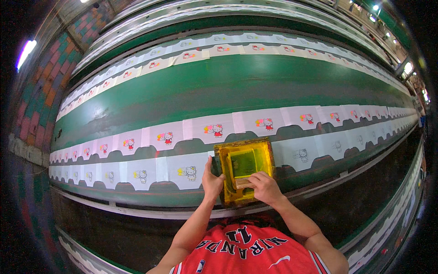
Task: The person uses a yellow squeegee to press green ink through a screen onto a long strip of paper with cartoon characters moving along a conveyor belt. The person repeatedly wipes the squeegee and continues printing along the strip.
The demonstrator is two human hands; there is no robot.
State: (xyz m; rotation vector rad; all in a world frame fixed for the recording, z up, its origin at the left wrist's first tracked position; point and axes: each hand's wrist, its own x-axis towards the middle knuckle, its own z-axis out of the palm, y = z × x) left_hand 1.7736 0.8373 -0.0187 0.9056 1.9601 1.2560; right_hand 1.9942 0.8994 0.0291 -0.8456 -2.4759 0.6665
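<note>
Frame (242, 145) of squarish shape, stained yellow, flat over the near row of pale sheets (200, 162), close to the near edge of a long green counter (246, 75). Inside, toward the near end, a tan squeegee (242, 183), pinched between thumb and fingers of the right hand (267, 188). At the left rim, the left hand (212, 182), thumb set apart from straightened fingers; whether clasping or only steadying, cannot tell.

Step in hand, apparently: a squeegee stroke adding yellow, judging by yellow balloons on outlines left of the frame and plain outlines to the right. Called for next, probably: a clean finish to the stroke, then a level lift and careful lining-up over a plain outline.

By count: one frame, one squeegee, two hands; four rows of sheets on this counter, two along each long edge. Plainly yellowed in the near row, at least two prints (187, 173); right of the frame, two clear outlines (301, 155), then more, too small to count. Just behind, a row of coloured prints (216, 131), likewise dwindling past counting. Farther out, more green counters; at left, one patchwork brick wall (52, 68).
</note>
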